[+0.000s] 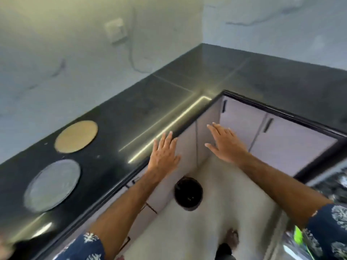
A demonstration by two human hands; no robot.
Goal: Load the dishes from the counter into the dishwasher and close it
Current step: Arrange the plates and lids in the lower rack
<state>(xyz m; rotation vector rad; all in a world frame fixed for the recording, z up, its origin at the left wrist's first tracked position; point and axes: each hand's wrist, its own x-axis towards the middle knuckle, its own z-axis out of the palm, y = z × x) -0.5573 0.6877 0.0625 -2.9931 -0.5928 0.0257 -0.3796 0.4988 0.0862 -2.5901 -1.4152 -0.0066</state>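
1. Left of my hands, on the black counter, lie two flat round dishes: a tan plate farther off and a grey plate nearer my body.
2. My left hand hovers at the counter edge, fingers straight, holding nothing; it is the nearer one.
3. My right hand is spread and empty over the cupboard fronts.
4. Motion blur softens everything; the dishwasher may be the metallic shape cut off at lower right, but I cannot tell.
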